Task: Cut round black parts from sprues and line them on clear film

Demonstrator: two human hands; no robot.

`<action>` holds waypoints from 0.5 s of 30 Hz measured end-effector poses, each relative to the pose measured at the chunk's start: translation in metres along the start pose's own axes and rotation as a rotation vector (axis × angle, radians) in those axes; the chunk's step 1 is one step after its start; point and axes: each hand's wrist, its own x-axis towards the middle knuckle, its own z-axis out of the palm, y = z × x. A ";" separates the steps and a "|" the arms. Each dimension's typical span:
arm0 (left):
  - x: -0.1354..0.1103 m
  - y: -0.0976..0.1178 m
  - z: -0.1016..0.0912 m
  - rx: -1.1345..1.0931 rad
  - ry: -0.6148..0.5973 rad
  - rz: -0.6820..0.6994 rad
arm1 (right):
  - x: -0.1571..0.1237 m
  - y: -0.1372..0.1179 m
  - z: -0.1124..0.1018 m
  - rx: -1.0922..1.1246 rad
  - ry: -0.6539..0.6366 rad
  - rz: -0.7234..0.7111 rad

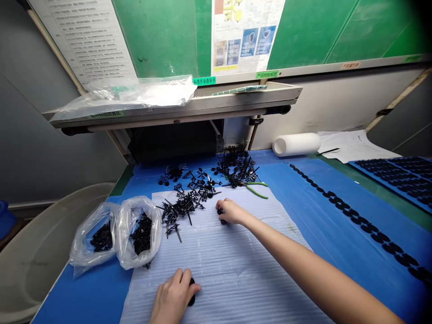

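My left hand rests near the front edge of a white foam sheet, fingers curled around a small round black part. My right hand reaches forward across the sheet, fingers closed over a small black piece beside a scattered pile of black plastic sprues. A second, denser heap of black sprues lies farther back. Cutting pliers with green handles lie just beyond my right hand.
Two clear plastic bags holding black parts sit at the left on the blue table. A row of round black parts runs diagonally at the right, near trays of black parts. A white roll, papers and a shelf stand behind.
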 end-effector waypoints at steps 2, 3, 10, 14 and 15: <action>-0.003 0.001 0.002 0.041 -0.005 0.028 | 0.002 -0.003 0.001 -0.038 -0.033 0.024; -0.005 0.001 0.002 0.059 -0.006 0.043 | 0.003 -0.004 0.001 -0.052 -0.045 0.031; -0.004 0.009 -0.006 0.121 -0.128 0.021 | -0.006 -0.005 0.003 -0.052 -0.039 -0.047; -0.004 0.016 -0.008 0.154 -0.156 0.000 | -0.017 -0.005 0.004 0.047 0.006 -0.072; -0.005 0.016 -0.007 0.163 -0.146 0.014 | -0.022 -0.005 0.005 0.087 0.020 -0.069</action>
